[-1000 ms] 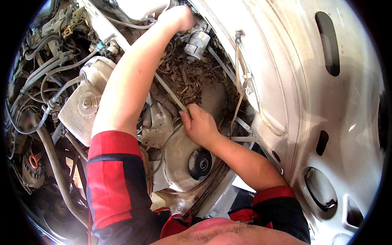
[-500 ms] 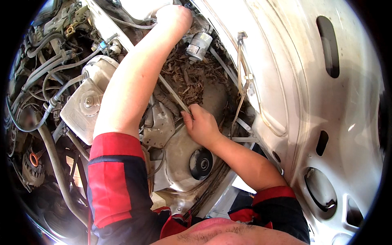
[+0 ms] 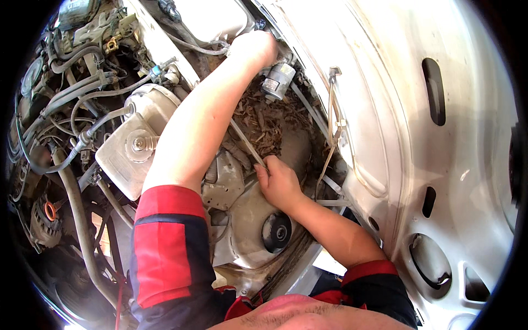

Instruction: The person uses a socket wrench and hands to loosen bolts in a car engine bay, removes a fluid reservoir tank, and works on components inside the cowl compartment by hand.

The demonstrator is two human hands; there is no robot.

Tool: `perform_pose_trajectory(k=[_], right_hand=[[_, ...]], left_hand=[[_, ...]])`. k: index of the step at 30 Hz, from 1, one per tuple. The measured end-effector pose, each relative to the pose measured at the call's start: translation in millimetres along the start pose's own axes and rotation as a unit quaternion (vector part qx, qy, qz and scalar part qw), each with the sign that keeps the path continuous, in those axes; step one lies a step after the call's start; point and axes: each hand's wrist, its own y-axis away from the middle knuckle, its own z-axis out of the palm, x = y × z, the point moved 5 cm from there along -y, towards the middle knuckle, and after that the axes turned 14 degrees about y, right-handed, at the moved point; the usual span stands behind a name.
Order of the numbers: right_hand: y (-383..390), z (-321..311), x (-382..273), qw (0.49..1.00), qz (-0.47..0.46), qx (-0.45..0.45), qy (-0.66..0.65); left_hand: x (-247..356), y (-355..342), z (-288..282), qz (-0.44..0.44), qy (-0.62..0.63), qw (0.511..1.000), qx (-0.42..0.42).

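My left hand reaches far into the engine bay, beside a white plastic tank and a hose. Its back faces up and its fingers are hidden, so what they touch does not show. Just right of it is a silver cylinder with a label. Nearer, my right hand has its thumb and fingers closed round the near end of a long pale metal strip. That strip runs diagonally across the bay and passes under my left forearm.
Dry leaves lie in the hollow between the hands. A domed strut tower with a black cap stands nearer. A pale reservoir, hoses and wiring fill the left side. The white hood rises along the right, with a hanging cable.
The whole scene has shifted right and down in the picture, showing more of the white tank. My right hand keeps its grip on the strip, and my left hand stays near the silver cylinder.
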Motion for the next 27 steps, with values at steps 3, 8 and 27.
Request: perform_pose_trajectory(k=[3,8,27], right_hand=[[0,0,0,1.000,-0.010,0.007,0.002],[-2,-5,-2,1.000,-0.015,0.018,-0.003],[-1,-2,0,1.000,-0.014,0.015,-0.009]], left_hand=[[-3,1,-3,-0.008,-0.047,0.999,0.016],[1,0,-1,0.006,-0.249,0.966,0.071],[-10,-11,2,0.063,-0.357,0.928,0.086]])
